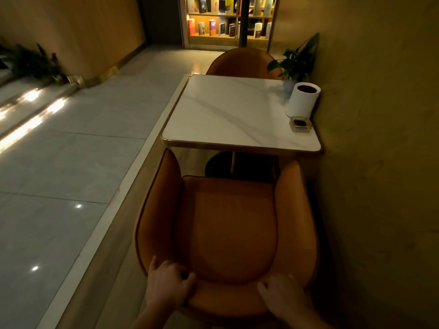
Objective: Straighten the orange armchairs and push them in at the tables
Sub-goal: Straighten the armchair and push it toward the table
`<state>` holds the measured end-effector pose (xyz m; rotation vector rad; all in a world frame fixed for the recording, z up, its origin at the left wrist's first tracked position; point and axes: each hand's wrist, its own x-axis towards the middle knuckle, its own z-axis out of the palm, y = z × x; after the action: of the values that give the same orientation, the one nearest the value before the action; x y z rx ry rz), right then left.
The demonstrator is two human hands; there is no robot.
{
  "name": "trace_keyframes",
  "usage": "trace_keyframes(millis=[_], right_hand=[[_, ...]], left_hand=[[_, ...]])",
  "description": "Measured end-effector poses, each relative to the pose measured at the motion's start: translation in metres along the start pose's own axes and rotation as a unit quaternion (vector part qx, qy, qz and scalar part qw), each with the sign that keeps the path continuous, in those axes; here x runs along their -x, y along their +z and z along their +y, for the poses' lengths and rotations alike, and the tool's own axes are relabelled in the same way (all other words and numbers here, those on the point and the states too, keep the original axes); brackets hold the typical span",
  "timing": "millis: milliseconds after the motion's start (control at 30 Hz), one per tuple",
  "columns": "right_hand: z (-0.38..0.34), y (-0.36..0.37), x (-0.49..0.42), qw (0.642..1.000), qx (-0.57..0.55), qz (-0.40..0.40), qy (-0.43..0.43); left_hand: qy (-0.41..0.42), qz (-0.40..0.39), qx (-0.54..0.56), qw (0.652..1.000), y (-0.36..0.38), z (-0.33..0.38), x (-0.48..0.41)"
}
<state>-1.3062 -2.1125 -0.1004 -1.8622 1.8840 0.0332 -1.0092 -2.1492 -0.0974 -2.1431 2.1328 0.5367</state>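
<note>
An orange armchair [228, 224] stands right in front of me, its seat facing a white marble-look table [228, 115] with a gold rim. The chair's arm tips reach the table's near edge. My left hand [166, 283] grips the top of the backrest on its left side, fingers curled over the rim. My right hand [282, 298] holds the backrest top on the right. A second orange armchair [242, 61] sits at the table's far side, its back toward the bookshelf.
The table stands against a wall [380, 162] on the right. On it are a white cylinder [301, 99], a small ashtray [300, 124] and a potted plant [297, 60]. A tiled floor [71, 162] lies to the left below a raised platform edge. A lit bookshelf [228, 17] stands beyond.
</note>
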Motion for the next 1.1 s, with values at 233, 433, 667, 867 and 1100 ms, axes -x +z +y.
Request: trace_keyframes(millis=[233,433,667,867,1100], right_hand=[[0.038,0.002,0.019,0.999,0.028,-0.014,0.017],[0.050,0.009,0.032,0.998,-0.048,0.027,0.033],[0.060,0.022,0.041,0.969,-0.110,0.172,0.140],[0.069,0.033,0.021,0.953,-0.126,0.265,0.079],[0.098,0.011,-0.010,0.966,-0.104,0.224,0.078]], left_hand=[[0.025,-0.007,0.025,0.999,0.011,0.030,0.016],[0.028,-0.022,0.011,0.999,0.016,0.035,0.013],[0.050,-0.062,-0.005,0.997,0.009,0.037,0.015],[0.038,-0.057,-0.001,0.998,0.011,0.038,0.010],[0.022,-0.059,0.011,0.998,0.011,0.061,-0.008]])
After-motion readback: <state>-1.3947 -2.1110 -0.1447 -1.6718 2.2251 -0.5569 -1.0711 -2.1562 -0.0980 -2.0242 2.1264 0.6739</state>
